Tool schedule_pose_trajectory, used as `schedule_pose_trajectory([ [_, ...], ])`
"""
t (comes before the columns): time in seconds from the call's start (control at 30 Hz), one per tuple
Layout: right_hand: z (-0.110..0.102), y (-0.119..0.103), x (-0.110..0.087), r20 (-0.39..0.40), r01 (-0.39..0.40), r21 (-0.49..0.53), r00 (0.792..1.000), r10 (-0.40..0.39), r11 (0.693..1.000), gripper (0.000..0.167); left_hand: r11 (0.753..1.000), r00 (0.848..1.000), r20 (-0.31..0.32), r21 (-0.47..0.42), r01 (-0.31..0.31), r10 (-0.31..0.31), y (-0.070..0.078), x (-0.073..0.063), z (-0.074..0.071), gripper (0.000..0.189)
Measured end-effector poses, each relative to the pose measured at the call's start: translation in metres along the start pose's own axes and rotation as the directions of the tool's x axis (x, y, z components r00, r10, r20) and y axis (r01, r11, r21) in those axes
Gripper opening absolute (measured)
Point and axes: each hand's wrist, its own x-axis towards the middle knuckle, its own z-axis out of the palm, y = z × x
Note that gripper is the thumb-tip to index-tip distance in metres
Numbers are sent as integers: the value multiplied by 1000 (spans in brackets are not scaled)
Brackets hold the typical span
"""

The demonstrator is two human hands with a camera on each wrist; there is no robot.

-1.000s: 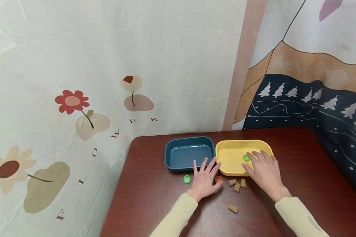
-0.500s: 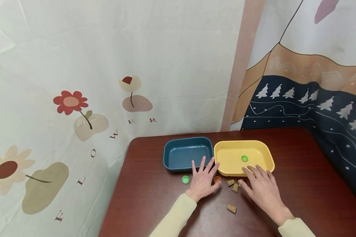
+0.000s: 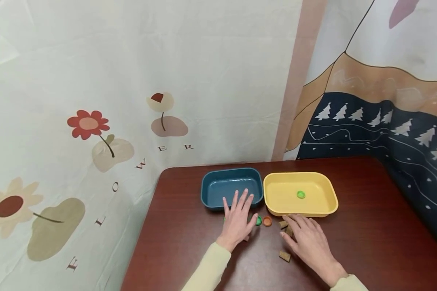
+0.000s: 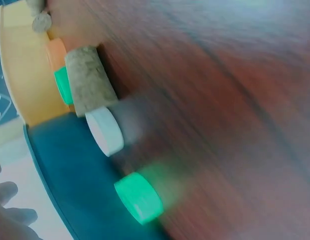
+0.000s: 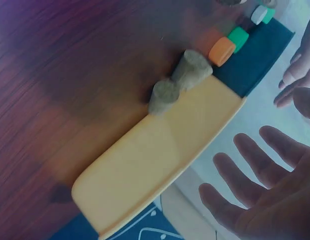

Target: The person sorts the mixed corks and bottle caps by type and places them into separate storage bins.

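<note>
Spread fingers of my left hand [image 3: 236,224] hover at the front rim of the blue tray [image 3: 207,198], holding nothing. Beneath and around it lie bottle caps: a green one [image 3: 258,220] and an orange one [image 3: 267,221] by the thumb. The left wrist view also shows a white cap [image 4: 104,131], a second green cap [image 4: 138,198] and a cork [image 4: 89,80]. My right hand [image 3: 309,242], fingers loosely bent, hangs over the corks [image 3: 283,224] before the yellow tray, partly hiding them. In the right wrist view, no object shows in the right hand [image 5: 265,180].
The yellow tray [image 3: 331,206] stands right beside the blue one, with a green cap [image 3: 300,195] in it. Another cork [image 3: 285,256] lies nearer the front of the brown table [image 3: 175,250]. A printed cloth [image 3: 218,81] hangs behind the table.
My right hand has drawn back from over the yellow tray to the corks, leaving the green cap in the tray. My left hand has shifted left, uncovering the orange cap and a green cap.
</note>
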Motion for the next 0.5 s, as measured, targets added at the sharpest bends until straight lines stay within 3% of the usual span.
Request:
schedule_pose_trajectory([
  [0.23, 15, -14, 8, 95, 16, 21, 995, -18, 1000, 52, 997, 994, -90, -59, 51, -56, -15, -20, -10, 62],
  [0.5, 34, -25, 19, 162, 110, 42, 980, -115, 993, 54, 994, 984, -151, -63, 84, -93, -29, -40, -14, 60],
])
